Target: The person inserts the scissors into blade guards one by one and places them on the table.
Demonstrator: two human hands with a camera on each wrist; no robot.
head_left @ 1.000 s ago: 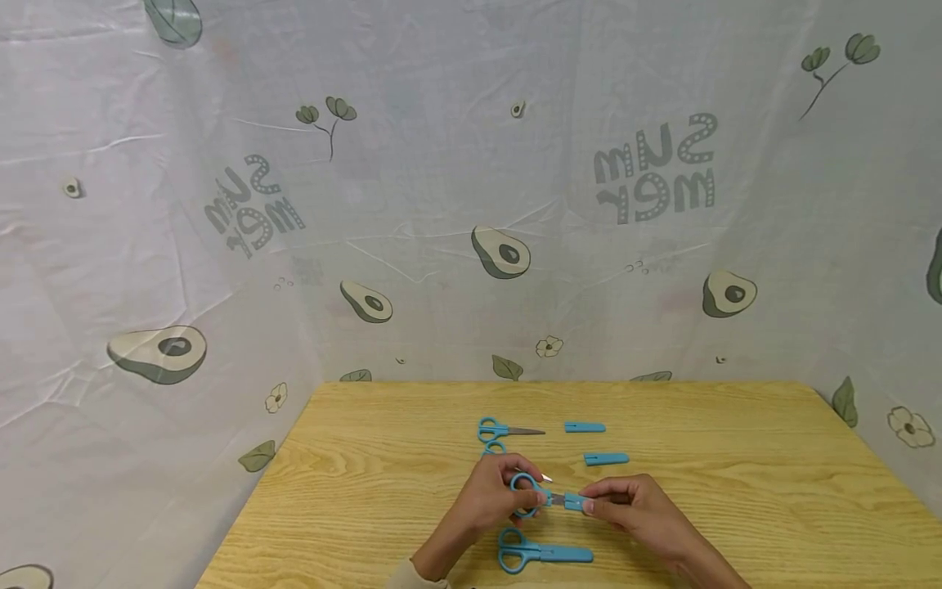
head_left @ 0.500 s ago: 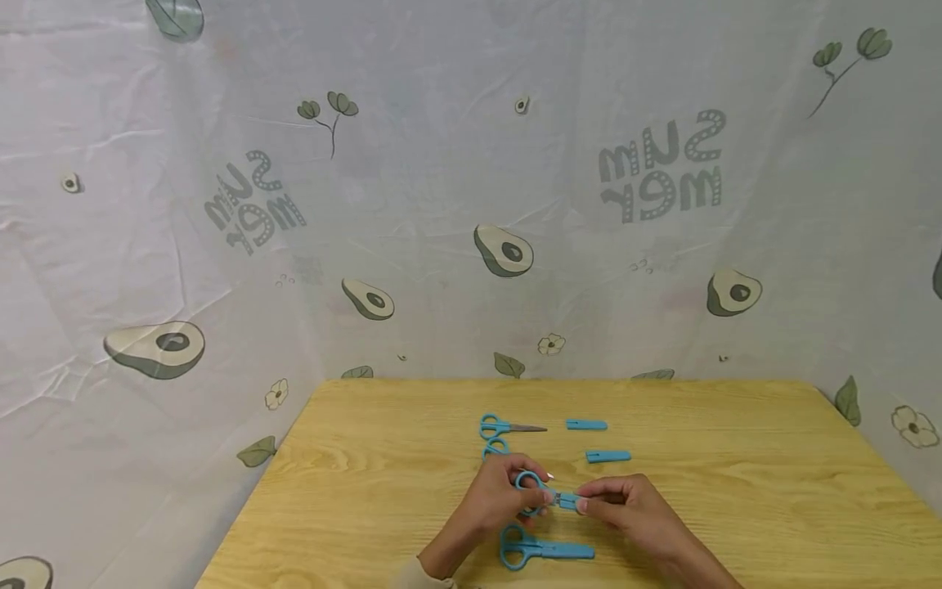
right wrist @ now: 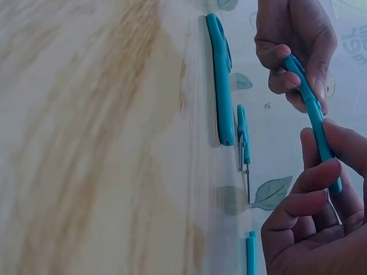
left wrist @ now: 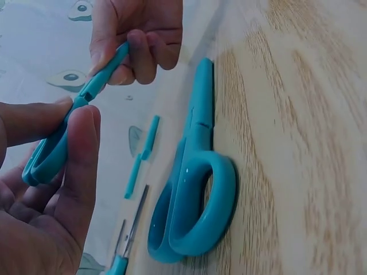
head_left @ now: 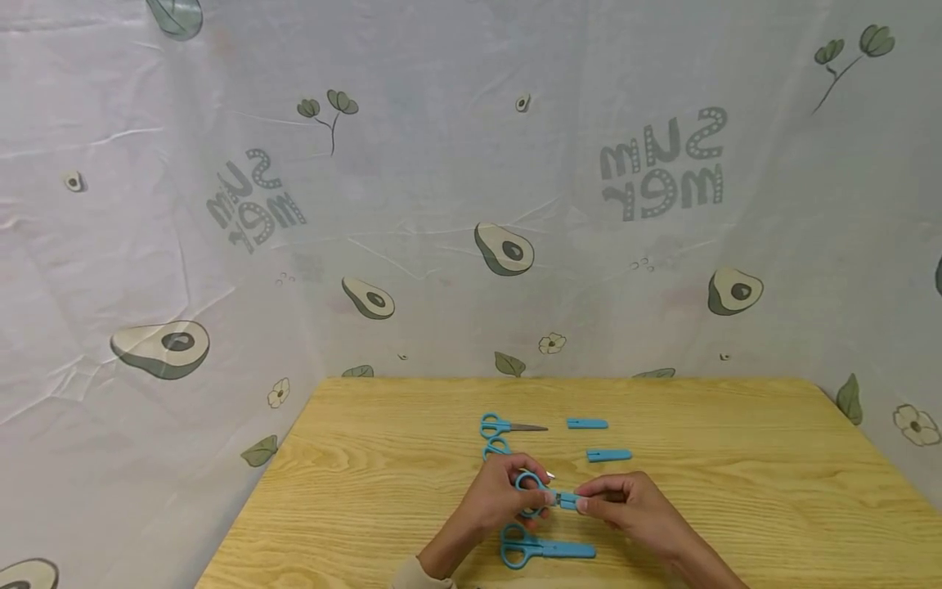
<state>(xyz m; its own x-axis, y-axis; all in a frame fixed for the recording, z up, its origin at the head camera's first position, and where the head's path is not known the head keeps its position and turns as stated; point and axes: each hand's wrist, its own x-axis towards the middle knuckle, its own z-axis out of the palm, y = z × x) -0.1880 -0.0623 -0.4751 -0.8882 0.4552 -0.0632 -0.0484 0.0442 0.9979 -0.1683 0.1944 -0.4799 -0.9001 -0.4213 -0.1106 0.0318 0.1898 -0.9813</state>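
Observation:
Thumb and fingers of my left hand [head_left: 504, 495] pinch a pair of blue scissors [left wrist: 49, 157] at the handles. My right hand [head_left: 636, 503] pinches a blue blade cover [left wrist: 109, 70] that sits over the blades of these scissors. In the head view a narrow gap shows between cover and handles. Just below the hands, covered scissors [head_left: 552, 550] lie on the table. Behind my left hand lies another pair, its handle [head_left: 497, 446] partly hidden and a blade tip visible. Farther back rest uncovered scissors [head_left: 496, 426] with their blades pointing right.
Two loose blue blade covers, a farther one [head_left: 587, 424] and a nearer one [head_left: 609, 456], lie right of the back scissors. The wooden table [head_left: 736, 458] meets a printed curtain [head_left: 441, 204] at the back and sides.
The blade cover and the scissors have come together; metal blade that showed between them a second ago is now almost all covered. Both hands keep their grip.

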